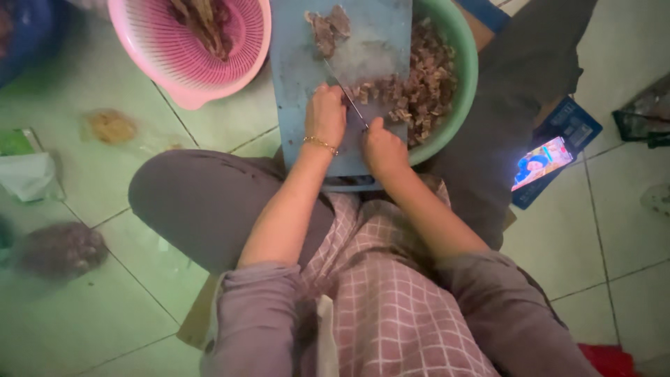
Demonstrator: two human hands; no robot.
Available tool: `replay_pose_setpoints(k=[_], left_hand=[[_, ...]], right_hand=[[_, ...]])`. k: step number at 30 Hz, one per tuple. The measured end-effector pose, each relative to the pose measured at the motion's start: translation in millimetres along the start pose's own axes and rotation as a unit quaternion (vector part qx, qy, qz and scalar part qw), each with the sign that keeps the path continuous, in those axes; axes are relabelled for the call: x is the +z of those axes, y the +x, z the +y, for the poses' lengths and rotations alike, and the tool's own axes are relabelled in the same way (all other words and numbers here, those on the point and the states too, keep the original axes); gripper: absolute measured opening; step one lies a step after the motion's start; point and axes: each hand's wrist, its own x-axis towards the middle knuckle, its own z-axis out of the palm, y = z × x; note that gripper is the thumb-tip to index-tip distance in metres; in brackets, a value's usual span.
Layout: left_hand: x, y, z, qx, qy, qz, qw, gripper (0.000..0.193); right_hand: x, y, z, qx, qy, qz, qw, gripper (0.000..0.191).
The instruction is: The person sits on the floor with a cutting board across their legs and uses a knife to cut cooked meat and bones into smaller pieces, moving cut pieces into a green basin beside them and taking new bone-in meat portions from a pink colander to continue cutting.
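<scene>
A blue cutting board [300,63] lies across a green bowl [462,63] that is full of chopped brownish meat pieces [429,77]. My right hand [382,148] grips the handle of a knife [345,94], its blade angled up and left over the board. My left hand [325,115], with a gold bracelet at the wrist, presses down on meat pieces beside the blade. A small uncut lump of meat [328,29] rests near the board's far end. I sit on the floor with knees apart, wearing a checked apron.
A pink slotted basket [143,42] holding meat strips stands at the far left. A lit phone [543,162] lies on a dark blue box at the right. Plastic bags [59,248] and a brownish scrap [112,127] lie on the tiled floor at left.
</scene>
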Motion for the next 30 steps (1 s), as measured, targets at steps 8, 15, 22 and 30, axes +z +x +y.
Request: replay_pose_setpoints(k=[8, 15, 22, 30], left_hand=[[-0.6, -2.8, -10.3, -0.005, -0.052, 0.083, 0.995, 0.022], [3.7, 1.9, -16.0, -0.003, -0.052, 0.049, 0.997, 0.020], [2.9, 5.9, -18.7, 0.005, -0.025, 0.027, 0.999, 0.019], [0.0, 11.5, -16.2, 0.000, 0.028, -0.014, 0.999, 0.018]], right_hand=[[-23.9, -46.0, 10.0, 0.094, -0.014, -0.068, 0.993, 0.023], [-55.1, -52.9, -5.5, 0.059, 0.024, -0.043, 0.997, 0.030], [-53.2, -46.4, -6.5, 0.027, 0.018, -0.067, 0.997, 0.032], [-20.4, -3.4, -12.9, 0.042, 0.032, -0.075, 0.996, 0.032]])
